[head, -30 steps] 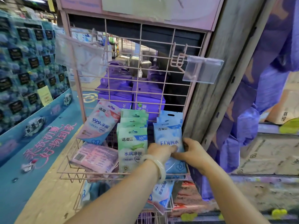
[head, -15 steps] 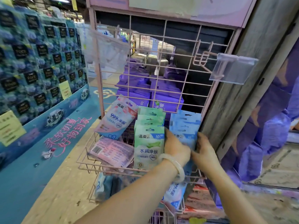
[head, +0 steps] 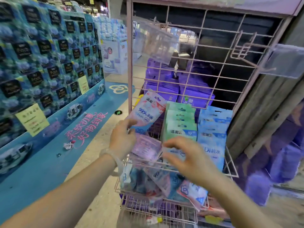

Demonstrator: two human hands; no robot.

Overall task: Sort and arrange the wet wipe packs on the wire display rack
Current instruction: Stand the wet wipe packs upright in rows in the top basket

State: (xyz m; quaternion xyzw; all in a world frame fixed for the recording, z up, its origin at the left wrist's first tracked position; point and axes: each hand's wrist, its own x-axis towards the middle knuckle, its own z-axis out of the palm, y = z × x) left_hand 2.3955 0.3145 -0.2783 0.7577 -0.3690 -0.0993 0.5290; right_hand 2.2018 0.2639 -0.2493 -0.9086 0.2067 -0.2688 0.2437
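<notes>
- The left hand [head: 122, 140] reaches up from the lower left with the forearm angled toward the pink wire rack [head: 213, 74]. A pale bangle [head: 115, 159] sits on that wrist.
- Its fingers curl round the lower corner of a pink-and-blue wipe pack [head: 148, 112] printed "99.9%". That pack leans to the right at the left end of the upper basket. The grip looks like a pinch between thumb and fingers, so this hand is grasping the pack.
- Just below that hand lies a pinkish pack [head: 145, 148], back side up and blurred. It touches the hand's edge, but whether the hand also holds it I cannot tell.
- The right hand [head: 187, 156] comes in from the lower right, palm down, fingers spread and bent. It hovers in front of the row, holding nothing, and it is blurred.
- Behind it a stack of green packs [head: 180, 122] stands upright in the middle of the upper basket. A stack of blue packs [head: 213, 129] stands just beside it on the right.
- The lower basket [head: 158, 213] holds a loose jumble of packs [head: 164, 181] lying at odd angles.
- A clear price-tag holder [head: 284, 60] juts from a hook at the upper right of the rack.
- A blue floor display [head: 49, 63] stands well apart to the left.
</notes>
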